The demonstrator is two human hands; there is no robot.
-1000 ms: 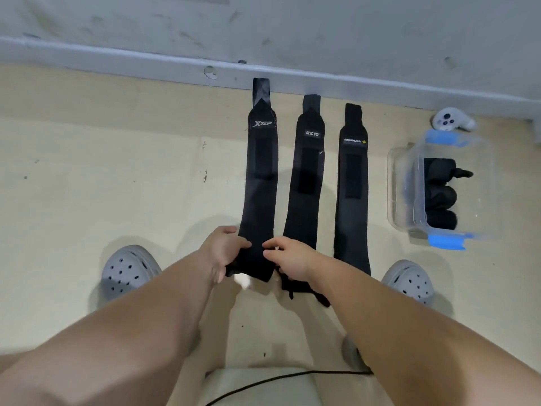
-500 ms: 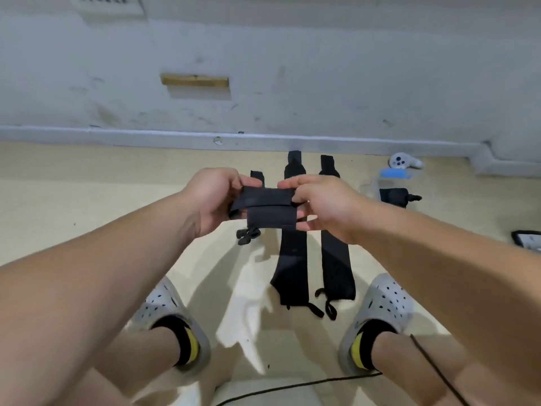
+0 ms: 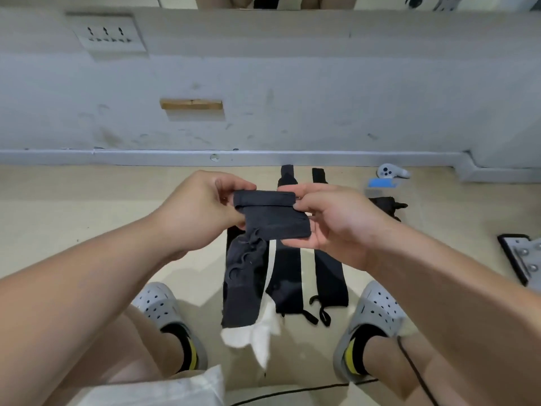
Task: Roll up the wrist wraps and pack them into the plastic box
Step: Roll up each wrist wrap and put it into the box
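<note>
I hold a black wrist wrap up in front of me. My left hand pinches its left end and my right hand pinches the right end, with the top edge folded over into a first roll. The wrap's long tail hangs down towards the floor. Two more black wrist wraps lie flat and side by side on the floor below. The clear plastic box with blue clips stands at the right, mostly hidden by my right arm, with rolled black wraps inside.
My two grey clogs stand either side of the wraps. A white controller lies by the wall's skirting. A dark metal plate sits at the right edge. A black cable crosses the floor near me.
The wrap was lifted off the floor into the air and its top edge has been folded over. My head tilted up, showing more of the wall.
</note>
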